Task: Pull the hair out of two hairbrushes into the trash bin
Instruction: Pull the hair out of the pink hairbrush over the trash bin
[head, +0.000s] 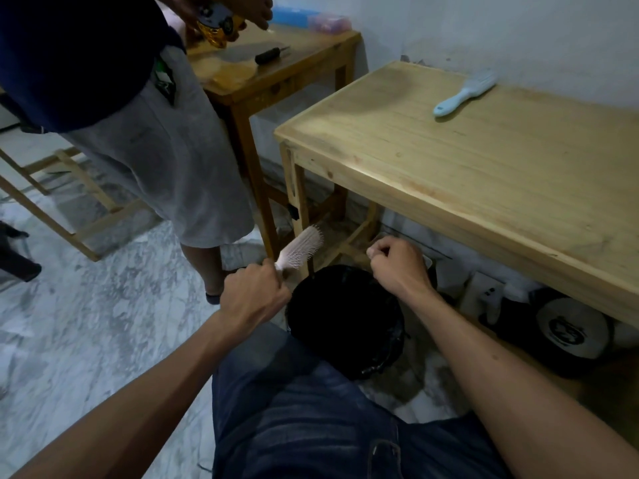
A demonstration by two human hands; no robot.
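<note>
My left hand (257,292) grips the handle of a pale pink hairbrush (302,248), whose bristled head points up and to the right, just left of the bin. A black-lined trash bin (342,319) stands on the floor between my knees and the table leg. My right hand (397,262) hovers over the bin's far rim with fingers pinched together; whether hair is between them is too small to tell. A light blue hairbrush (465,93) lies on the wooden table (484,160) at its back, far from both hands.
Another person (138,133) in grey shorts stands at the left beside a smaller wooden table (276,74) bearing a screwdriver and lids. Round black-and-white objects (570,330) sit under the main table. A wooden frame (69,209) lies on the marble floor at left.
</note>
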